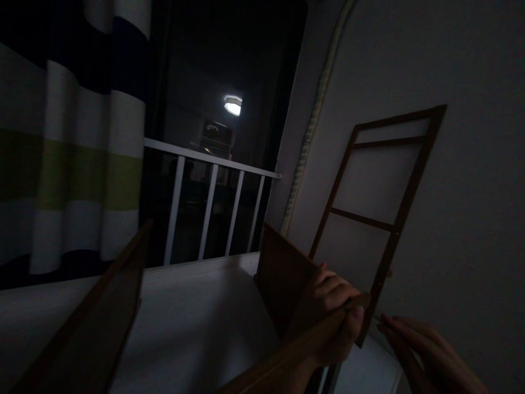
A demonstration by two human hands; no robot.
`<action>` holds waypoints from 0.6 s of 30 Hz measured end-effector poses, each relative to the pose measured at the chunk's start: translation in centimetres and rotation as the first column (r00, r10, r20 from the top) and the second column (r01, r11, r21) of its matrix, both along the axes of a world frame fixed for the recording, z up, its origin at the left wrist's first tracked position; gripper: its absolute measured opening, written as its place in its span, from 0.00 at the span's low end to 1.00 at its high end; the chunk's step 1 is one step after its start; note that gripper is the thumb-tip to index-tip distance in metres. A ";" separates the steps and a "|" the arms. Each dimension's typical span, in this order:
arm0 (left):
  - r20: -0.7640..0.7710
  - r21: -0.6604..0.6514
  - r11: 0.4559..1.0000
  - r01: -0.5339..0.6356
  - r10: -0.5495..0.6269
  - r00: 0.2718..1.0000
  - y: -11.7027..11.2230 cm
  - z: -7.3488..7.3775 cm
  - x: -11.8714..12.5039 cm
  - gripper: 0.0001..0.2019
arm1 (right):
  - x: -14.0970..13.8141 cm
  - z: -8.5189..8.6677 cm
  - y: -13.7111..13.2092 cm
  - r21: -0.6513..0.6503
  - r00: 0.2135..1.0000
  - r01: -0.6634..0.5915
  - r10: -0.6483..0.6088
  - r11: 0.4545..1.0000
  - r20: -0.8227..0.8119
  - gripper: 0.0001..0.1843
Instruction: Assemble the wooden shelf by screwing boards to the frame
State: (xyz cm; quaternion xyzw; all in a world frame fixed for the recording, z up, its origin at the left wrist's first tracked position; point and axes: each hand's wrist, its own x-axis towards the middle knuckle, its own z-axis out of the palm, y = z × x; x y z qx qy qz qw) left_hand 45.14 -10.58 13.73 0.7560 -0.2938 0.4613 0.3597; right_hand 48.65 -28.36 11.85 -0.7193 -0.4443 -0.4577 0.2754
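In a dim room, my left hand [333, 312] is curled round the end of a wooden rail [287, 350] that runs down to the lower edge. Behind it stands a brown wooden panel [283, 273]. A wooden ladder-like frame [404, 202] leans against the grey wall [471, 164]. My right hand [426, 350] sits at the lower right with fingers stretched out flat, close to the frame's bottom corner and holding nothing I can see.
Another wooden board [98, 323] slants across the lower left. A striped curtain [74, 148] hangs at left beside a dark window with a white railing [209, 186]. A white ledge [197, 306] lies below. A wrapped pipe [315, 115] runs up the wall.
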 end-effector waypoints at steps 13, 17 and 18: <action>-0.018 0.019 1.000 0.001 -0.001 1.000 0.1 0.1 -0.1 0.17 | -0.3 0.2 1.3 -0.003 0.993 0.055 -0.055 0.998 0.109 0.08; -0.008 -0.002 1.000 -0.001 0.001 1.000 0.0 0.1 -0.1 0.17 | 0.1 -0.1 0.8 -0.029 0.990 0.084 -0.080 0.996 0.117 0.09; -0.008 -0.007 1.000 -0.002 0.002 1.000 0.0 0.1 -0.1 0.16 | 0.3 -0.3 0.7 -0.035 0.990 0.085 -0.081 0.996 0.111 0.10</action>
